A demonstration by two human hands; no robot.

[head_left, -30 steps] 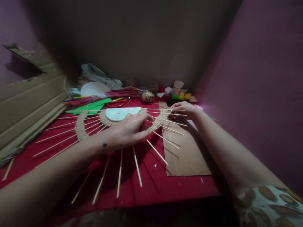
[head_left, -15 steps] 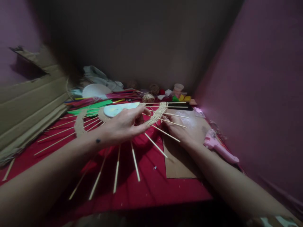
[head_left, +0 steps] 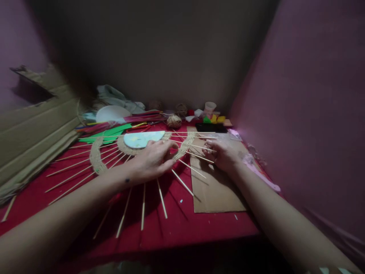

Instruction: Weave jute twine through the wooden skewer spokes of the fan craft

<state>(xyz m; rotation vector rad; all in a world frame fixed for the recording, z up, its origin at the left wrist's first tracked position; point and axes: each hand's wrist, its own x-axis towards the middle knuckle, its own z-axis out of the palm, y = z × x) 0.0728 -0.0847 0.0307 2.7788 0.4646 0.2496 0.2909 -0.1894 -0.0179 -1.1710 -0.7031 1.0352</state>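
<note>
A half-round frame of thin wooden sticks (head_left: 182, 182) fans out over the red cloth, with two bands of woven twine (head_left: 97, 154) and a pale blue half disc (head_left: 142, 139) at its centre. My left hand (head_left: 155, 158) lies over the frame, its thumb and fingers curled round the outer twine band near its right part. To the right, my right hand (head_left: 221, 152) is closed beside the stick ends, above the cardboard sheet; what its fingers pinch is too small to make out.
A pink glue gun (head_left: 264, 177) lies at the right edge. Behind the frame are green sheets (head_left: 111, 134), a ball of twine (head_left: 174, 121), a black phone-like object (head_left: 211, 127) and a clear cup (head_left: 210, 107). Folded cardboard (head_left: 37, 125) stands at the left.
My right hand has moved right, away from the twine band to the stick ends. The frame now lies slightly lower and flatter, with my left hand still on it.
</note>
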